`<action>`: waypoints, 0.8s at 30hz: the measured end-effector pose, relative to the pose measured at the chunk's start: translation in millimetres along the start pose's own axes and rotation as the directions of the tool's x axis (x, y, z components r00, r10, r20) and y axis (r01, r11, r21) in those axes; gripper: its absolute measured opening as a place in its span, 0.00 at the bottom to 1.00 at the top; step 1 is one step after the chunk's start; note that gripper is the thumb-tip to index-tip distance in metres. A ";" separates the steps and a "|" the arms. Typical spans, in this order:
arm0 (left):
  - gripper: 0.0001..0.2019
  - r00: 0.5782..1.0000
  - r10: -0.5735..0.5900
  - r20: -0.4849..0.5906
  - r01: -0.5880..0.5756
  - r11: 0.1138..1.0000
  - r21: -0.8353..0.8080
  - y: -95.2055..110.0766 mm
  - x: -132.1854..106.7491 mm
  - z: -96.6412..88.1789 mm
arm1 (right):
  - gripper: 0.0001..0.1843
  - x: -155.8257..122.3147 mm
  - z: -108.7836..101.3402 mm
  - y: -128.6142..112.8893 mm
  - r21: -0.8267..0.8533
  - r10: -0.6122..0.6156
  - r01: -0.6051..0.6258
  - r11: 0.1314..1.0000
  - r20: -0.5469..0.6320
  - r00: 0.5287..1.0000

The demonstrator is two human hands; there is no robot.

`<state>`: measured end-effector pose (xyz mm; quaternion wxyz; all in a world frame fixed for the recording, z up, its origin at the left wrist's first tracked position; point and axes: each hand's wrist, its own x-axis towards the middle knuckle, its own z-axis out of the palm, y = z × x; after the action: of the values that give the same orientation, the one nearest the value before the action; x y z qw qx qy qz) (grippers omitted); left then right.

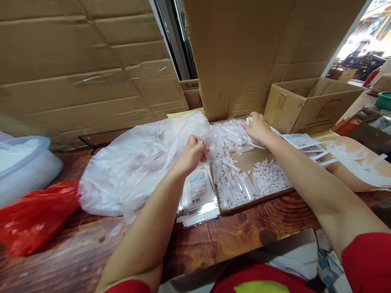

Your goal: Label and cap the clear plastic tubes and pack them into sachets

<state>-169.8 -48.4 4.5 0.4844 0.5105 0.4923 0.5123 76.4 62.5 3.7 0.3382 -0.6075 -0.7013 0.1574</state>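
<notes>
My left hand (193, 154) is curled shut above a stack of clear plastic packets (200, 189) with blue-and-white labels. A bit of white shows between its fingers, too small to name. At the back of a shallow cardboard tray (255, 156), my right hand (257, 129) has thumb and fingers pinched together; a small white and yellow bit shows at the tips. Clear plastic tubes (233, 183) lie in the tray's left part. Many small white pieces (271, 177) are heaped at its front right.
Left of the packets lies a big translucent plastic bag (131, 162), beside a red bag (39, 215) and a pale tub (24, 162). An open cardboard box (308, 106) stands at the back right. White strips (357, 158) hang off a tan surface on the right. Cardboard sheets (85, 69) wall the back.
</notes>
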 end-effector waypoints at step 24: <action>0.23 0.942 0.235 0.240 -0.271 0.954 0.131 -24.3 -0.3 17.5 | 0.06 -77.8 12.5 1.8 0.097 -0.388 0.377 0.921 0.163 0.907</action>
<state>-152.5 -47.5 -19.8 0.4233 0.6612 0.4051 0.4685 72.0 -9.3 -28.5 0.3171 -0.4306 -0.8289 0.1640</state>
